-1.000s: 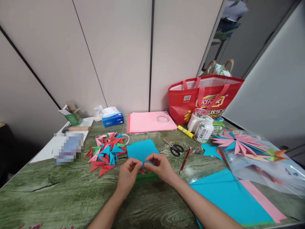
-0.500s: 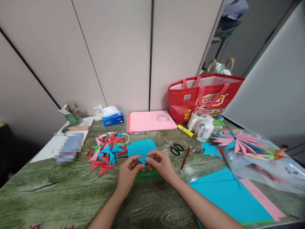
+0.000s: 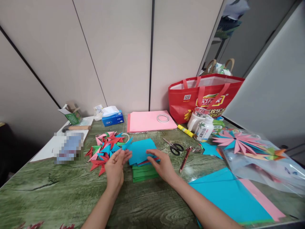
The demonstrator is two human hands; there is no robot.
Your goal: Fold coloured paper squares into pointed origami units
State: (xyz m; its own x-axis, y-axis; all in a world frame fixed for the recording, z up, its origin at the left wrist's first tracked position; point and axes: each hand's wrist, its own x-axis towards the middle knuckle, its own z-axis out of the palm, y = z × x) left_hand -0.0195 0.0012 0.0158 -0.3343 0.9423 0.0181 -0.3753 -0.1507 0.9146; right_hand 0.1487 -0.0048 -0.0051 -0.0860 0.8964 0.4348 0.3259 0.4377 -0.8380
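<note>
Between the fingertips of my left hand [image 3: 117, 163] is a small folded blue paper piece [image 3: 127, 144], held beside a heap of folded paper pieces [image 3: 105, 152] in red, pink, blue and green. My right hand [image 3: 163, 163] is over the right edge of a stack of blue paper squares [image 3: 140, 149], thumb and fingers apart. Whether its fingertips touch the top sheet I cannot tell. Under the blue stack, green paper [image 3: 144, 174] sticks out toward me.
Scissors [image 3: 175, 147] and a dark red pencil [image 3: 185, 160] lie right of the stack. Behind are pink paper sheets [image 3: 145, 121], a tissue box [image 3: 113, 119], a glue stick [image 3: 185, 130] and a red bag [image 3: 181, 105]. Large blue sheets [image 3: 233, 197] lie at the right.
My left hand has moved left with the folded blue piece, toward the heap. My right hand has let go of that piece and stays by the blue stack, fingers now apart.
</note>
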